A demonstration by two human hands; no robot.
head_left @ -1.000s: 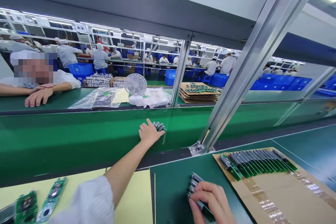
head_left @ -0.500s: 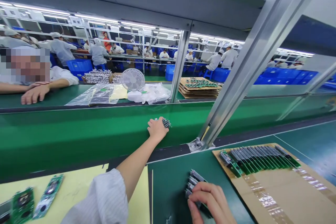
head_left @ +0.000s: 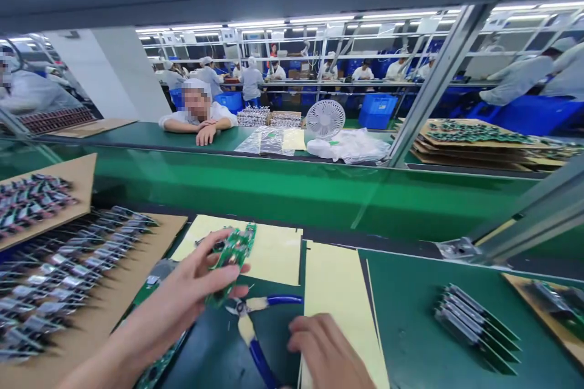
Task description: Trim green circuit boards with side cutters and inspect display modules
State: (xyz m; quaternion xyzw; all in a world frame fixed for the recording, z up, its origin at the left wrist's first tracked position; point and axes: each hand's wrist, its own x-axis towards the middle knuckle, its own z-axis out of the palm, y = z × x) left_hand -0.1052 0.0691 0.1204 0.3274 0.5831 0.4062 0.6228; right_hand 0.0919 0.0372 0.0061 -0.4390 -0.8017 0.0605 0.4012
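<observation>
My left hand is closed around green circuit boards, holding them up over the yellow sheets and the dark green mat. Below them lie diagonal cutters with blue and cream handles, their jaws spread toward my left hand. My right hand hovers low over the edge of a yellow sheet, beside the cutters' lower handle. Its fingers are bent, the thumb is apart from them, and I see nothing in its grip. To the right, several boards with grey metal parts stand in a leaning row on the mat.
Cardboard at left carries rows of boards; another loaded sheet overlaps behind. A board-laden cardboard lies at far right. A green partition and metal post stand ahead; beyond, a person rests folded arms near a fan.
My view has swung left. My left hand has come back from the partition and now holds green boards. My right hand has left the leaning row of boards and is beside the cutters.
</observation>
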